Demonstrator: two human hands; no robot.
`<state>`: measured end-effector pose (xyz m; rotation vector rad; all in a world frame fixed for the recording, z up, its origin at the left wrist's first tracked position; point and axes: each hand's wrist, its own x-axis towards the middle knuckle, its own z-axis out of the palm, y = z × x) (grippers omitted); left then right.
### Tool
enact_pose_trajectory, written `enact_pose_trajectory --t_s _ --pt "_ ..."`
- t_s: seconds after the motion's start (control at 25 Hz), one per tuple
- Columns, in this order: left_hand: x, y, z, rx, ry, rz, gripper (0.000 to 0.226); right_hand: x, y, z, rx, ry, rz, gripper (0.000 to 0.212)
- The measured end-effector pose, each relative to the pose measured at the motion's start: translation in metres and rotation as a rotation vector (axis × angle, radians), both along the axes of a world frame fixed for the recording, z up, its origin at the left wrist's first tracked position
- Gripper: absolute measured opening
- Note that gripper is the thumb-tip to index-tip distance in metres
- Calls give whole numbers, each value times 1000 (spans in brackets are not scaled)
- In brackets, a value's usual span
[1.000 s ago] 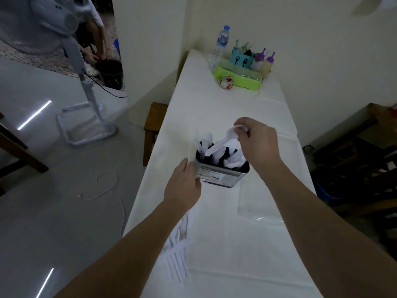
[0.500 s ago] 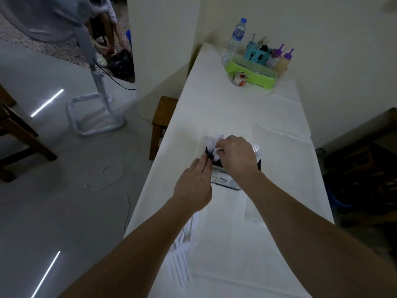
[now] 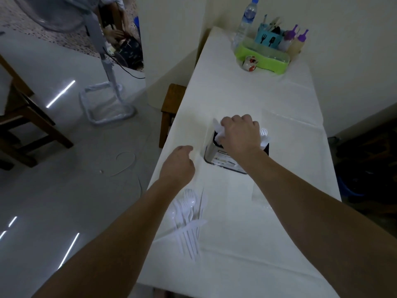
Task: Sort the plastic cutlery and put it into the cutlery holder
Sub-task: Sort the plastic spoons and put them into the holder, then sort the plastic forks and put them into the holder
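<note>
A metal cutlery holder [image 3: 217, 157] with a label stands in the middle of the white table [image 3: 247, 100]. White plastic cutlery sticks up from it; a fork [image 3: 263, 134] shows at its right side. My right hand [image 3: 240, 132] lies over the holder's top, fingers curled round white plastic cutlery [image 3: 218, 131] at its left side. My left hand [image 3: 179, 163] hovers left of the holder, apart from it, fingers loosely curled and holding nothing. A pile of white plastic forks, spoons and knives [image 3: 189, 220] lies on the table near me, under my left forearm.
At the table's far end stand a green tray [image 3: 263, 61], a water bottle [image 3: 247, 18], a teal utensil cup [image 3: 268, 38], two squeeze bottles [image 3: 298, 40] and a small mug [image 3: 249, 63]. A fan stand [image 3: 107, 82], a stool [image 3: 171, 102] and a chair [image 3: 25, 117] are left.
My right hand has lowered the white cutlery into the holder and stays on top of it. My left hand has let go of the holder and drawn back to the left.
</note>
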<state>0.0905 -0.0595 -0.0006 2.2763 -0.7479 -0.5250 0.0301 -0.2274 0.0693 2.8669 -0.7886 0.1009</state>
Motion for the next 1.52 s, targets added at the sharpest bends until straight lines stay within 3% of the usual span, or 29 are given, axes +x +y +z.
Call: enact_pose_trajectory --t_s 0.12,0.24,0.36,0.6,0.72,0.88,1.2,1.36,1.52 --pt "-8 30 -10 43 -2 76 35 -14 22 8 25 -164 47 33" --pt "-34 65 -20 139 -8 34 22 -37 54 -4 16 -359 182 18" --pt "-74 98 -34 205 -38 -119 13 -75 89 -38 133 -309 191 16" --pt "-116 128 -72 279 -175 -247 25 -157 145 -112 715 -118 -351 25" --pt "-123 125 -78 309 -187 -218 20 -179 166 -127 853 -96 -501 27" --pt "-123 125 -74 220 -3 -57 14 -183 176 -134 890 -106 -565 28" --pt "-107 135 -65 -144 663 569 17 -164 192 -127 825 -61 -467 21" --pt "-101 133 -73 -157 694 705 21 -156 202 -131 748 -7 -437 16" --pt "-102 126 -72 -89 642 640 27 -155 203 -132 741 2 -448 15"
